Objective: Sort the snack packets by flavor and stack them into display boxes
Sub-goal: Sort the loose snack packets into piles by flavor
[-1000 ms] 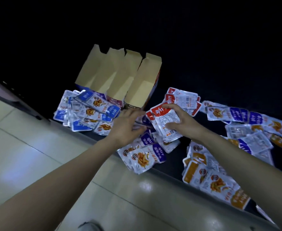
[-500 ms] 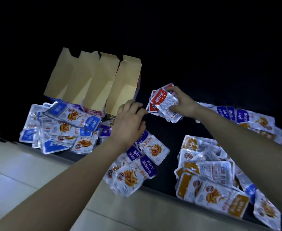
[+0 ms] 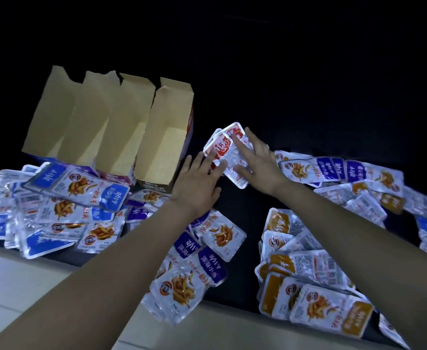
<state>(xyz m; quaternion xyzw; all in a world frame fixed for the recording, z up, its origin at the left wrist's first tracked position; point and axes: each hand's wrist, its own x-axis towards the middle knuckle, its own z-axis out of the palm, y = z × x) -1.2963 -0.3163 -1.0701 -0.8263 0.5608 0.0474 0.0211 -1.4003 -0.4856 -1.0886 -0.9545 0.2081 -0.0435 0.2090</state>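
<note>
A small stack of red snack packets (image 3: 223, 150) lies on the dark table just right of the rightmost display box (image 3: 164, 150). My right hand (image 3: 259, 164) lies flat on top of the stack with straight fingers. Reaching from the left, my left hand (image 3: 197, 183) has its fingers extended and its fingertips touch the stack's left edge. Several open cardboard display boxes (image 3: 86, 120) stand side by side at the back left, and the rightmost looks empty.
Blue packets (image 3: 78, 185) are heaped at the left, purple ones (image 3: 207, 248) in the middle near the table edge, orange ones (image 3: 308, 286) at the lower right. More purple and mixed packets (image 3: 346, 178) lie at the right. A pale floor (image 3: 30, 286) shows below the table edge.
My right hand carried the red packets up and away from the pile, set them beside the rightmost box and flattened on them. My left hand opened and reached to the stack.
</note>
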